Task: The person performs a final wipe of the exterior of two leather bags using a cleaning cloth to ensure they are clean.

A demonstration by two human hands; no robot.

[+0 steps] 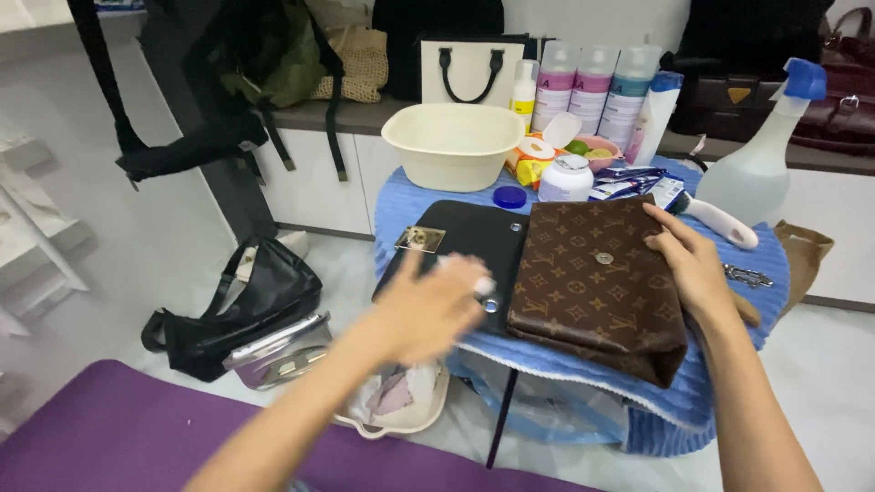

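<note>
- Broadly, the desk (729, 264) is the biggest thing in front of me, draped in a ribbed blue towel and crowded with bottles along the back.
- On it lies the brown patterned handbag (597, 292), its black inner flap (465, 246) thrown open to the left with a gold clasp showing.
- I judge the step in hand to be wiping that flap; the next move calls for steady pressure on the bag so it does not slide off the front edge it overhangs.
- My right hand (693, 264) rests flat and open on the bag's right side, pinning it down.
- My left hand (428, 310) is blurred over the flap's lower edge, seemingly with a white cloth (474, 278) under the fingers; I cannot tell how firmly it grips.
- Behind: a cream basin (453, 144), a translucent spray bottle (756, 164) with blue trigger at right, three tall spray cans (592, 87) with pink and teal bands.
- Smaller: a white jar (565, 178), a blue cap (509, 197).
</note>
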